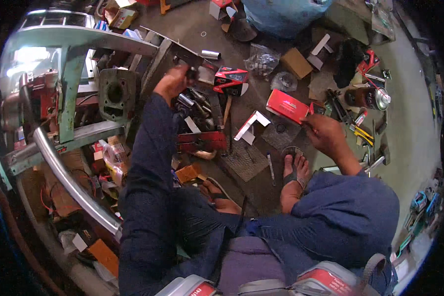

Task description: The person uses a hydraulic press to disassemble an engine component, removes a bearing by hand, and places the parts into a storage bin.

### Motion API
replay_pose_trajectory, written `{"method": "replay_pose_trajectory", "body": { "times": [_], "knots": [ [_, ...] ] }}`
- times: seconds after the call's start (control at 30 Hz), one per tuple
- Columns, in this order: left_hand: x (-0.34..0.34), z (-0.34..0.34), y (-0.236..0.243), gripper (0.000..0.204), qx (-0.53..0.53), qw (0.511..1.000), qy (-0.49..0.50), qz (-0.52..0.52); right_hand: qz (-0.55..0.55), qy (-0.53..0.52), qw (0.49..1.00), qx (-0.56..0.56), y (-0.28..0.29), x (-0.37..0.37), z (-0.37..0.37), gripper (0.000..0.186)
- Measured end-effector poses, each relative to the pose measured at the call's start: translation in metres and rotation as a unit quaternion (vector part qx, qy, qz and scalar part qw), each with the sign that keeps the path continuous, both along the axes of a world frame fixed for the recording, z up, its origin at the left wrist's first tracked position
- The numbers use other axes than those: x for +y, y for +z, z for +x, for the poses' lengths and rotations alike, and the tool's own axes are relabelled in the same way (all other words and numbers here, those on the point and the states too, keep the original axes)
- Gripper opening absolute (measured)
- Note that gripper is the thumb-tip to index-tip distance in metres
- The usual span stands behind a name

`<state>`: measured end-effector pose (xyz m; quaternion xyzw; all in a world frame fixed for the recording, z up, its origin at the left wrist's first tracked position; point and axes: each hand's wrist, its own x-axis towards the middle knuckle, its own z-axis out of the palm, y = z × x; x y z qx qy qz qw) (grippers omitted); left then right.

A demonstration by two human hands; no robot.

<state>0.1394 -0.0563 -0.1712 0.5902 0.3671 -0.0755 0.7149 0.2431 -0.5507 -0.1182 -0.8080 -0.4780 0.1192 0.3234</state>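
My right hand (pixel 325 135) pinches the near corner of a small red cardboard box (pixel 287 105), raised over the floor in front of my right foot. Farther off to the left, my left hand (pixel 171 81) is closed around a small dark part (pixel 190 73), partly blurred, whose kind I cannot make out. Just right of that hand lies another red and black box (pixel 231 76) with a printed picture. A pile of metal tools and sockets (pixel 200 101) sits below the left hand. A torn white-and-red carton flap (pixel 252 126) lies between my hands.
A green metal frame (pixel 66 98) with an engine cylinder (pixel 117 93) stands at left, beside a curved chrome pipe (pixel 69 177). Toward the right are a spray can (pixel 375 98), pliers (pixel 362 133) and a hammer (pixel 380 158). A blue plastic sack (pixel 286 17) stands at the back. A pen (pixel 271 169) lies near my foot.
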Motion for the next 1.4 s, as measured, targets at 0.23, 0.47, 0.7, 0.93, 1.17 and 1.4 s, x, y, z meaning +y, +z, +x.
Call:
{"method": "replay_pose_trajectory", "body": {
  "times": [0.23, 0.47, 0.7, 0.93, 1.17, 1.4],
  "knots": [
    [-0.047, -0.058, 0.120, 0.042, 0.209, 0.872, -0.397, 0.196, 0.037, 0.081, 0.995, 0.055, 0.006, 0.044, -0.022, 0.023],
    [-0.102, -0.105, 0.199, 0.037, 0.094, 0.952, -0.291, 0.024, -0.102, 0.298, 0.949, 0.032, 0.072, 0.094, -0.001, 0.027],
    [-0.190, -0.153, 0.239, 0.031, -0.105, 0.963, 0.094, -0.230, -0.295, 0.453, 0.827, -0.154, 0.139, 0.170, 0.009, 0.012],
    [-0.192, -0.178, 0.243, 0.031, -0.228, 0.882, 0.236, -0.338, -0.097, 0.517, 0.848, -0.065, 0.053, 0.245, -0.039, 0.015],
    [-0.174, -0.198, 0.255, 0.022, -0.240, 0.854, 0.319, -0.333, 0.024, 0.470, 0.846, -0.253, -0.140, 0.277, -0.131, 0.023],
    [-0.159, -0.220, 0.247, 0.027, -0.357, 0.785, 0.287, -0.416, 0.163, 0.345, 0.807, -0.450, -0.146, 0.263, -0.140, 0.018]
  ]
}}
